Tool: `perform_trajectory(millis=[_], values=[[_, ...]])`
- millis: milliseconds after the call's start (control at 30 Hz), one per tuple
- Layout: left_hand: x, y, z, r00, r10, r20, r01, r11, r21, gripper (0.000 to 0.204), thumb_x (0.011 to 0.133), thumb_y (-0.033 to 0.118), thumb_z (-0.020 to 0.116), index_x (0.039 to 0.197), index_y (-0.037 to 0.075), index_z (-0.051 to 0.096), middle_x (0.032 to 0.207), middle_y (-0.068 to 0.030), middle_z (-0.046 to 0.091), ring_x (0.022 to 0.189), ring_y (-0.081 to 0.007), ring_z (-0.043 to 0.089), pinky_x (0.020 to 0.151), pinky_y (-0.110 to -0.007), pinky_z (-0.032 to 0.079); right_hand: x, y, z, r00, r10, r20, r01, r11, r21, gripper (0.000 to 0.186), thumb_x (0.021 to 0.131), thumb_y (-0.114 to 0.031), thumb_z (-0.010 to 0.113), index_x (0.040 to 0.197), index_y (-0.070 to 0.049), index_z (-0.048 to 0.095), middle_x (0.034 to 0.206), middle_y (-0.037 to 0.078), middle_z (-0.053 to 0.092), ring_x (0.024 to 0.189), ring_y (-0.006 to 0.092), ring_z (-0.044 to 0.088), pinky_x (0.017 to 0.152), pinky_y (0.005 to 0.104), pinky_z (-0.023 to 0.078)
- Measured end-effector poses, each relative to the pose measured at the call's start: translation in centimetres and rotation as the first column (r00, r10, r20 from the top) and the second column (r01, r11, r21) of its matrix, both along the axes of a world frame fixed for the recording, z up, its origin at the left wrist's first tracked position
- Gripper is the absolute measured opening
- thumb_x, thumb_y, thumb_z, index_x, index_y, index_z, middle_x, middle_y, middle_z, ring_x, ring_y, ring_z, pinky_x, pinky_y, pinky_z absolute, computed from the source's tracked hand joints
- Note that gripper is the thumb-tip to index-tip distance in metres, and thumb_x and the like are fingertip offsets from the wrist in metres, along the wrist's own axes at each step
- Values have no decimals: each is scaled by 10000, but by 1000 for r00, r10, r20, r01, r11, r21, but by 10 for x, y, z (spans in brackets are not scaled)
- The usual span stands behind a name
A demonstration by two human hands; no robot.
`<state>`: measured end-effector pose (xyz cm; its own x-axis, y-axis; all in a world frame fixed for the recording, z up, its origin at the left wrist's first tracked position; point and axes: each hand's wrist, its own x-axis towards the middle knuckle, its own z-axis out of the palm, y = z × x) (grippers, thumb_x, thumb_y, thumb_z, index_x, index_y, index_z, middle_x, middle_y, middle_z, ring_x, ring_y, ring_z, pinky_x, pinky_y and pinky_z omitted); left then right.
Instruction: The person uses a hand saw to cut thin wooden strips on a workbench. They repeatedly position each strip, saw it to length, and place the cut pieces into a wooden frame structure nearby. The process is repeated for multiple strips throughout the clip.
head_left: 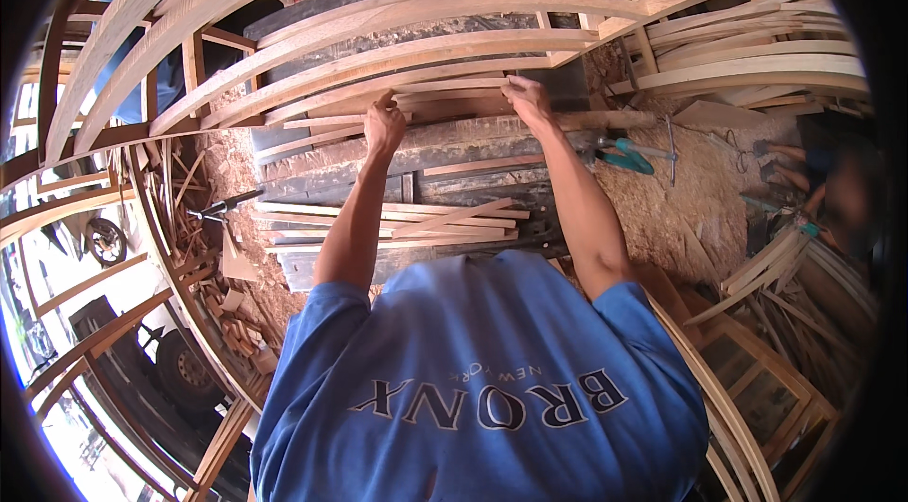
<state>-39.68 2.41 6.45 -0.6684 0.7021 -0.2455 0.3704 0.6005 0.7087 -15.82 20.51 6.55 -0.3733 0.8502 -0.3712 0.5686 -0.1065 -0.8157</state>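
Note:
Both arms reach forward over a dark, worn bench (397, 161). My left hand (384, 126) is closed at the left end of a short, thin wooden strip (452, 86). At the strip's right end, my right hand (530, 103) is closed too, with the thumb and fingers pinched together. A wider board (449, 108) lies just below the strip, between the hands. Long slats of a wooden frame (416, 63) run across directly beyond my fingers. Exactly how the fingertips meet the strip is too small to see.
Several loose strips (445, 229) lie on the bench nearer my body. To the right are a green-handled tool (626, 157), sawdust (695, 218) and stacked slats (757, 57). Another person (842, 190) is at the far right. Blue clothing (118, 48) shows behind the frame, upper left.

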Motion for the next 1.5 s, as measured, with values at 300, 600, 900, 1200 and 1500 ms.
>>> perform_trajectory(millis=[300,600,900,1200,1500], values=[[-13,-27,16,992,-127,-9,127,980,155,436,872,78,479,1281,108,627,1133,-174,694,1039,-314,673,914,-414,519,20,6,12,692,-444,-569,232,883,-408,237,939,-195,679,1055,-42,540,911,70,639,709,184,673,600,295,563],[0,-32,39,996,51,69,-70,949,309,286,955,114,492,1172,35,662,1042,-182,716,973,-290,704,860,-384,536,37,20,-12,654,-625,-425,435,771,-465,286,923,-199,704,1083,-51,520,937,107,649,774,231,691,686,361,603],[94,-148,69,997,70,13,-68,878,474,185,942,-56,502,1011,-7,667,984,-138,680,787,-230,693,704,-320,554,14,-4,20,895,-313,-317,294,950,-108,495,942,-175,670,1370,-1,492,1227,177,595,1004,250,665,798,340,598],[117,-231,54,984,179,-11,-167,939,302,182,928,-33,511,1018,-1,667,986,-145,683,786,-242,695,728,-355,543,124,-107,43,959,225,173,-258,945,203,296,890,-76,688,1168,16,638,1004,94,687,892,198,666,783,303,527],[106,-206,62,991,128,23,-129,948,291,172,945,16,538,1061,2,664,968,-144,675,824,-247,703,718,-358,537,124,-133,-3,852,189,489,-466,700,541,391,860,-77,643,1247,-112,597,1184,135,559,1073,360,544,909,464,473]])
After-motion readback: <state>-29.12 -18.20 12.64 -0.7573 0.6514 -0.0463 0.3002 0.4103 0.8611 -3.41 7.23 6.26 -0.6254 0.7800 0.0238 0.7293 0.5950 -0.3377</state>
